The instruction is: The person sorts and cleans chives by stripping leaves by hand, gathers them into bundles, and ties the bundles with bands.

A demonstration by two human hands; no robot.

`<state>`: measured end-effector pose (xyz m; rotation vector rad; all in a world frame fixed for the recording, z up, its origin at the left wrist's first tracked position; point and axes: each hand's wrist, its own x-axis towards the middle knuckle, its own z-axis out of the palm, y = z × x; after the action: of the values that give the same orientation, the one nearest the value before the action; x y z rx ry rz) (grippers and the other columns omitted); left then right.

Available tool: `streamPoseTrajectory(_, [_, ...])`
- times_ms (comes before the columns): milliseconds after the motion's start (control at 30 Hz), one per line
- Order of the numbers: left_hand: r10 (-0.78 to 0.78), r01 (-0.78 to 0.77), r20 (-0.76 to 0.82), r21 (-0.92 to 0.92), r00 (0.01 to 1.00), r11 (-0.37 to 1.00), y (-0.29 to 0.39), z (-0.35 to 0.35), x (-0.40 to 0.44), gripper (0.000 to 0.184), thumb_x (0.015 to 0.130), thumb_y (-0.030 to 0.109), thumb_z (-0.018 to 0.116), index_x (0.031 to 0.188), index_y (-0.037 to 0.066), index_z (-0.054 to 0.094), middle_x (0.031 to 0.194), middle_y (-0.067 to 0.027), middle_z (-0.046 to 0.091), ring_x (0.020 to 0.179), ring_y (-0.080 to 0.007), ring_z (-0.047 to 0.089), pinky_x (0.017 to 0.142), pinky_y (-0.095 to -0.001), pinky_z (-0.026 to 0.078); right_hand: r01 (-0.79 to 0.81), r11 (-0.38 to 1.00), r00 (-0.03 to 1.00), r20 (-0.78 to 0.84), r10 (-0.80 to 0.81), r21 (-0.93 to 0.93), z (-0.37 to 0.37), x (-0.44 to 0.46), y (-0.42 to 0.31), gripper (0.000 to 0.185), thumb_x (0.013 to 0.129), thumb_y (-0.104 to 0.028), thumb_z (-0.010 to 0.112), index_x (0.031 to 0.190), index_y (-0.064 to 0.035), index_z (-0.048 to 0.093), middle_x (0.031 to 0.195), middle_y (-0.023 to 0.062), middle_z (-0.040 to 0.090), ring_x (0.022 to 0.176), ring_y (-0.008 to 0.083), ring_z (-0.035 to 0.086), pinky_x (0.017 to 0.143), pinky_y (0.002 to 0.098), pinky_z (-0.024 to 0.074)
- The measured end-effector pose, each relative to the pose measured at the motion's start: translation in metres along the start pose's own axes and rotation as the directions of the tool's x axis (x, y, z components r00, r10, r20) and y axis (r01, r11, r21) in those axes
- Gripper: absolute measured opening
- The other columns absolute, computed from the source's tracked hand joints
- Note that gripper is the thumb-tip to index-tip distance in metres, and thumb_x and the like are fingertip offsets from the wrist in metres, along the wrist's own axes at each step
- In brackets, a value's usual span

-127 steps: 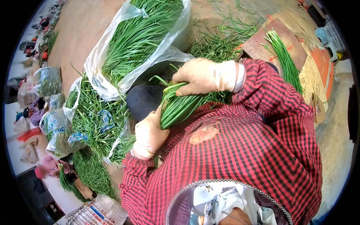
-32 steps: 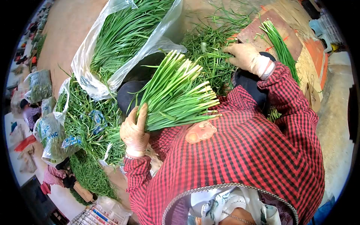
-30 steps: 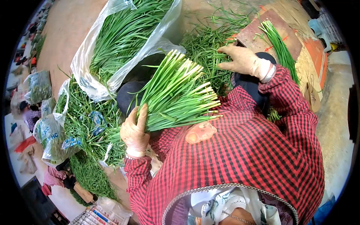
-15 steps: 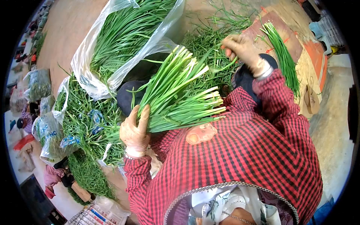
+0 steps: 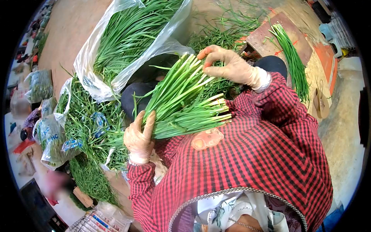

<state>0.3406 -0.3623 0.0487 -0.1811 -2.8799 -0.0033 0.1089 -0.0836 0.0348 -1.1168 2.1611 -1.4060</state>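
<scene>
My left hand (image 5: 140, 135), in a thin pale glove, is closed around the leafy end of a bunch of garlic chives (image 5: 174, 91). The bunch fans out to the right above my lap, its pale cut ends at the upper right. My right hand (image 5: 228, 65), gloved too, is at those pale ends, its bent thumb and fingers apart and the fingertips touching or very near the stalks. Whether a single stalk lies between them I cannot make out. Both forearms are in red-and-black checked sleeves.
A clear plastic bag (image 5: 87, 73) full of chives stands ahead on the left. Loose leaves (image 5: 91, 123) heap at the left. A smaller chive bundle (image 5: 291, 62) lies on a board (image 5: 266, 36) at the right. Stuffed bags (image 5: 50, 137) stand far left, near another person.
My right hand has moved left from the loose leaves to the bunch's pale ends; the long green leaf it held is gone from it. My left hand stays in place.
</scene>
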Motion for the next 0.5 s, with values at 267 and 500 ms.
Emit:
streamPoseTrajectory(267, [0.023, -0.025, -0.024, -0.059, 0.999, 0.998, 0.002, 0.003, 0.000, 0.068, 0.062, -0.003, 0.065, 0.126, 0.021, 0.060, 0.117, -0.0081, 0.064, 0.092, -0.0260, 0.064, 0.072, -0.0353, 0.049, -0.563, 0.824, 0.746, -0.465, 0.476, -0.060, -0.086, -0.012, 0.084, 0.028, 0.088, -0.021, 0.062, 0.111, -0.0041, 0.059, 0.099, 0.0058, 0.063, 0.085, 0.0164, 0.062, 0.067, 0.0283, 0.0513])
streamPoseTrajectory(500, [0.069, -0.070, -0.016, -0.058, 0.997, 0.996, 0.004, 0.002, 0.007, 0.073, 0.057, -0.001, 0.066, 0.126, 0.021, 0.060, 0.118, -0.0079, 0.063, 0.089, -0.0252, 0.064, 0.070, -0.0352, 0.048, -0.376, 0.926, 0.875, 0.318, 0.366, -0.030, -0.024, 0.006, 0.010, 0.050, 0.085, -0.046, 0.066, 0.113, -0.0054, 0.068, 0.139, 0.0177, 0.049, 0.127, 0.0275, 0.046, 0.107, 0.0367, 0.0342])
